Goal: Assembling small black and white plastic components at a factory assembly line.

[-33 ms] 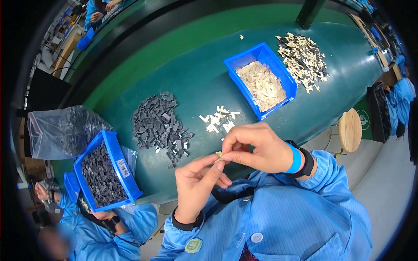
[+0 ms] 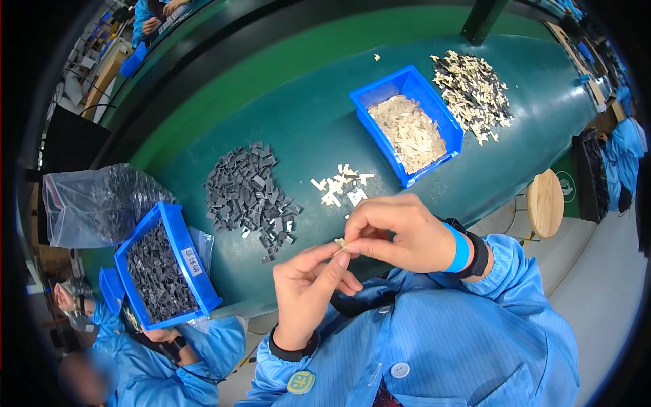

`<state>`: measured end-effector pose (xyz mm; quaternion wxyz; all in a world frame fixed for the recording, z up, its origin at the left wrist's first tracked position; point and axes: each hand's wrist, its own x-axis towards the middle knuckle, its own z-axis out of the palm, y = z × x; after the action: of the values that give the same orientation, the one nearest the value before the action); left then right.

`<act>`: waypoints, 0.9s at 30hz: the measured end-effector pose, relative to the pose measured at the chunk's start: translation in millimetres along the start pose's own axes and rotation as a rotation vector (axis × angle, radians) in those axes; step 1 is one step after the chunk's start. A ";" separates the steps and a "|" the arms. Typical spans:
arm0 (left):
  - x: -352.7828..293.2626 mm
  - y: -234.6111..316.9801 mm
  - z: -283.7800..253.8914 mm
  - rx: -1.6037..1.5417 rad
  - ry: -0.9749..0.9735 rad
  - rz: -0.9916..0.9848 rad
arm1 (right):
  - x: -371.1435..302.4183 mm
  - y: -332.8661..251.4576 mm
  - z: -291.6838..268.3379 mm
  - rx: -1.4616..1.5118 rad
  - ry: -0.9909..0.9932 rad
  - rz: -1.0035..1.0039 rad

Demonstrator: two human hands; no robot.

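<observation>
Close above the near edge of the green table, my left hand [image 2: 308, 285] and my right hand [image 2: 400, 234] meet fingertip to fingertip. Both pinch one small cream-coloured piece [image 2: 340, 242] between thumb and forefinger. Most of it is covered by the fingers, so whether a dark part is joined to it cannot be seen. Just beyond my right hand lies a small scatter of cream and dark pieces [image 2: 336, 186]. Left of that is a heap of small dark grey plastic pieces [image 2: 247, 190].
A blue bin [image 2: 380, 139] of cream pieces stands at the far right, beside a mixed cream-and-black pile [image 2: 471, 95]. At left are a blue bin [image 2: 178, 234] of black pieces and a clear plastic bag [image 2: 74, 203]. A co-worker's sleeve [image 2: 217, 346] is nearby; a wooden stool [image 2: 544, 203] stands right.
</observation>
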<state>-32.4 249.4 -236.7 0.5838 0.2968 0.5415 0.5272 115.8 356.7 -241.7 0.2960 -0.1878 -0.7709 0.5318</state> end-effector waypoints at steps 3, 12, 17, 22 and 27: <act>-4.5 -3.0 3.4 0.004 0.075 0.107 | -0.3 -0.4 3.5 -0.075 -0.005 -0.094; -8.5 -1.5 3.3 0.188 0.137 0.285 | -0.5 -0.2 6.0 -0.297 0.018 -0.303; -9.9 -3.3 1.9 0.469 0.155 0.466 | 1.3 -6.2 2.6 -0.355 -0.064 -0.323; -13.5 0.5 0.0 0.272 0.093 0.356 | 4.7 -3.0 -2.7 -0.145 -0.042 -0.185; -13.9 0.6 0.6 -0.005 0.182 0.231 | -3.0 -7.7 2.0 0.429 -0.013 0.293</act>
<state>-30.0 236.7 -231.5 0.4684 0.3067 0.5530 0.6171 116.9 350.7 -235.9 0.2438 -0.2268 -0.6070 0.7216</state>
